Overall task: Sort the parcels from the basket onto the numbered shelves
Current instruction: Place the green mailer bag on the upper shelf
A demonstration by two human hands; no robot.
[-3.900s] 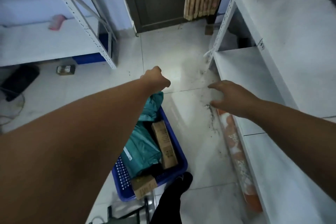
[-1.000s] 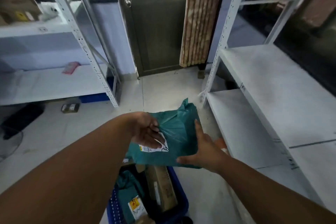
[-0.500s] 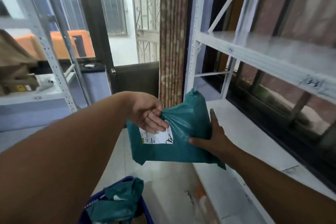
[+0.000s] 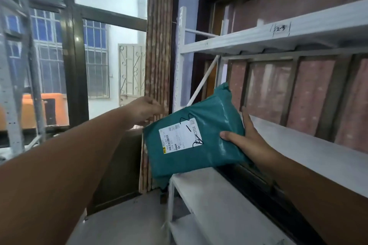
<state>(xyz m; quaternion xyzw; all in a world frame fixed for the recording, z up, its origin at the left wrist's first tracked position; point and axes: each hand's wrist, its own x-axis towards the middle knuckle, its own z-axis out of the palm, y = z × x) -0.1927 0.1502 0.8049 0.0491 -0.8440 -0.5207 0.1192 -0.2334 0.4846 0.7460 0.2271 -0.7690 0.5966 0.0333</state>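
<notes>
A teal plastic mailer parcel (image 4: 201, 145) with a white label and black handwritten marks hangs tilted in front of the white shelf unit on the right. My right hand (image 4: 249, 143) grips its right edge, thumb on the front and fingers behind. My left hand (image 4: 148, 112) hovers by the parcel's upper left corner with loosely curled fingers, holding nothing. The upper shelf (image 4: 249, 38) bears a handwritten number tag (image 4: 279, 29). Below it lie the middle shelf (image 4: 302, 145) and the lower shelf (image 4: 219, 197). The basket is out of view.
A bundle of wooden slats (image 4: 159, 49) leans upright just left of the shelf unit's post (image 4: 180, 61). A dark door and window frame (image 4: 77, 69) fill the back. Another metal rack's upright (image 4: 12, 109) stands at far left. Bare floor (image 4: 129, 223) lies below.
The parcel has risen and swung right toward the shelves. My left hand has let go of the label area; only my right hand holds the parcel. The basket has dropped out of view.
</notes>
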